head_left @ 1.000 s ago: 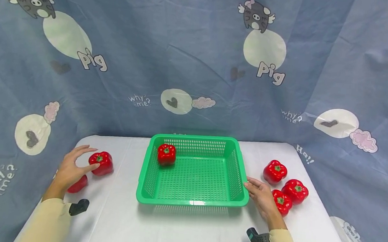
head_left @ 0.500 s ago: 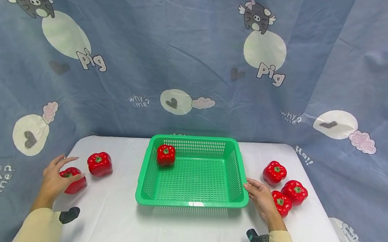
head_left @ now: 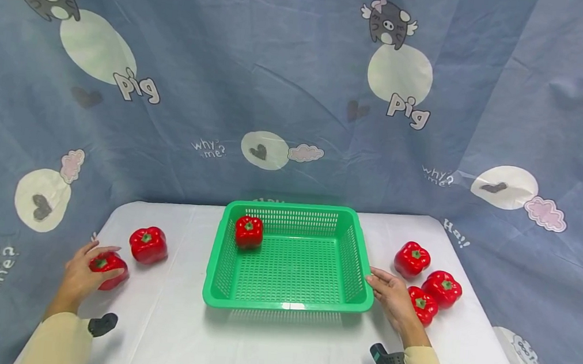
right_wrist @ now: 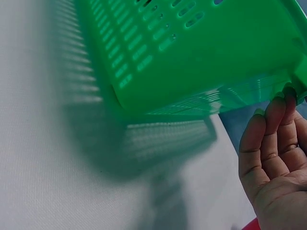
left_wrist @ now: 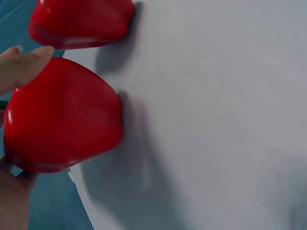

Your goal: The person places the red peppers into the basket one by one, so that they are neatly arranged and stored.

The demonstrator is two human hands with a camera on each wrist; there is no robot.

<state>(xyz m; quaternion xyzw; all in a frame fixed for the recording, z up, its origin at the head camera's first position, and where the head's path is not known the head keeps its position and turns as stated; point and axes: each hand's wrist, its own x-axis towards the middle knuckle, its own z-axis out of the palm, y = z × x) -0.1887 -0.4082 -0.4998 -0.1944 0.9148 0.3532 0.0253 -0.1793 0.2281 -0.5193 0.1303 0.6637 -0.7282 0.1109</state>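
At the table's left, my left hand (head_left: 77, 276) grips a red pepper (head_left: 110, 264) between thumb and fingers. In the left wrist view, digits of that hand (left_wrist: 21, 72) lie on both sides of the pepper (left_wrist: 67, 117). My right hand (head_left: 393, 299) holds the right rim of the green basket (head_left: 285, 307). The right wrist view has its slightly bent fingertips (right_wrist: 276, 108) against the rim of the basket (right_wrist: 211, 62); the thumb is not clearly seen there. One red pepper (head_left: 249, 233) stands in the basket's back left corner.
Another red pepper (head_left: 148, 245) stands just behind and right of the gripped one. Three red peppers (head_left: 412, 259) (head_left: 442, 289) (head_left: 422, 305) are grouped on the right, close to my right forearm. A blue patterned cloth (head_left: 299, 90) hangs behind the white table (head_left: 256, 352).
My left hand has moved left and towards me, from beside the rear left pepper to the front left one, and its fingers have closed round it. My right hand has stayed at the basket rim.
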